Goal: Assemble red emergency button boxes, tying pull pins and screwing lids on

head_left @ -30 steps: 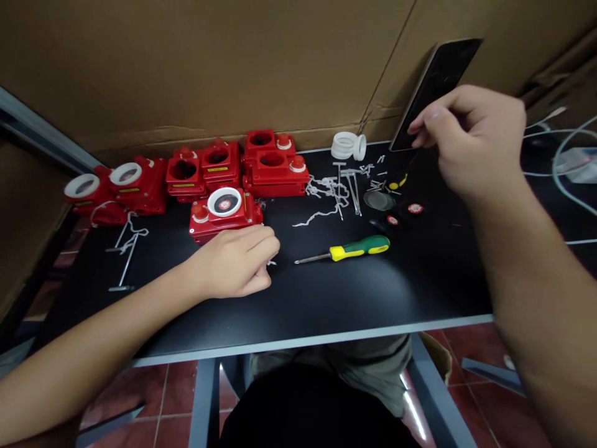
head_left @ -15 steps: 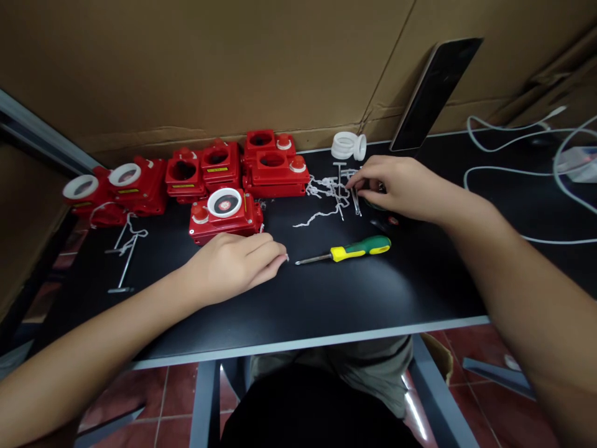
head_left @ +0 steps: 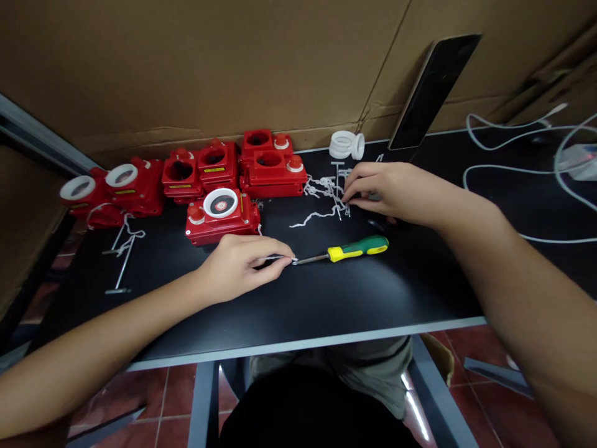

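My left hand (head_left: 247,264) is in front of the nearest red box (head_left: 224,227), which has a white ring around a round window. Thumb and forefinger pinch a thin white cord (head_left: 271,257) beside the tip of a green-and-yellow screwdriver (head_left: 358,249) lying on the table. At the back right, my right hand (head_left: 396,193) reaches into a heap of metal T-shaped rods (head_left: 337,164) and tangled white cords (head_left: 319,185). Its fingers are closed at the heap's edge; what they hold is hidden. A loose cord end (head_left: 305,221) trails left from the heap.
Several more red boxes (head_left: 275,180) line the cardboard wall (head_left: 261,68). White rings (head_left: 342,144) are stacked near a leaning phone-like dark panel (head_left: 431,90). Corded T-rods (head_left: 124,267) lie left. White cables (head_left: 513,169) run across the right side of the black table (head_left: 321,308).
My left hand has moved slightly right, its fingers parting enough to show the cord between them. My right hand has shifted a little down at the rods and cords.
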Motion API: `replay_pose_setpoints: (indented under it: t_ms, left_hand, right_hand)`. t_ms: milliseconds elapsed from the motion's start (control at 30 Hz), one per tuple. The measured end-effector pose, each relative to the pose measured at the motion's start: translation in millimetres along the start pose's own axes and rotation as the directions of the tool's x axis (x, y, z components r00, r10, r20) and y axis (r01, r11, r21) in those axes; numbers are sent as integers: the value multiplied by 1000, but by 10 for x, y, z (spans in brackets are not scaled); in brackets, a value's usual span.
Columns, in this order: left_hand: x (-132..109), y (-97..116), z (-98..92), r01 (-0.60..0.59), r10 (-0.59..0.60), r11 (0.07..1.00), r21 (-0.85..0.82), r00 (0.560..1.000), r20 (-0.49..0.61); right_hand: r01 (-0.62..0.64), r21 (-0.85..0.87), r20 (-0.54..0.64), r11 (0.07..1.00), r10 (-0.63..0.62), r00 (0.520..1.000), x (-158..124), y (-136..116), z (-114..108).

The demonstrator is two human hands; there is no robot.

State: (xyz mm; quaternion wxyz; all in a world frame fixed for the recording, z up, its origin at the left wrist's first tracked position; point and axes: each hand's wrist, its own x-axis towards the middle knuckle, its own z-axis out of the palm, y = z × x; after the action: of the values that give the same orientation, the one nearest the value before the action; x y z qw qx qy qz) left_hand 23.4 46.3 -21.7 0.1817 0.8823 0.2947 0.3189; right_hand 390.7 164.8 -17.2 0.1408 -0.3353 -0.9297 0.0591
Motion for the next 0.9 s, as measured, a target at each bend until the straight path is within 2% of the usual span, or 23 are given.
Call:
replay_pose_setpoints:
  t_ms: [167,267,400,600,667,767,900]
  left_hand:
    - [51,-61,12,113,-117,976,-189,993,-8]
    - [83,-71,-10,183,-194,933,-311,981,-2]
    - [93,19,23,311,-313,817,-485,946,81]
    - [107,165,66,425,-384,640,-640,898,213]
    - [123,173,61,426,-393,600,-677,894,214]
    - [137,167,57,452,-421,537,-712,875,238]
    - [132,154,65,477,-442,505,-720,859,259]
  right_hand:
    - [70,-36,22,997,-70,997,36,-49,-30]
    - [46,-94,15,995,-45,999,73,-52,-8]
    - [-58,-223,4,973,61,998,132,-50,50]
    - [6,-261,1,965,-6,1000,144,-46,78]
    - [2,-251,-47,968,-14,999,127,-27,85]
    - [-13,-208,-200,978,-29,979,107,-18,80]
    - [-34,-168,-328,985,-23,944,92,-147,1]
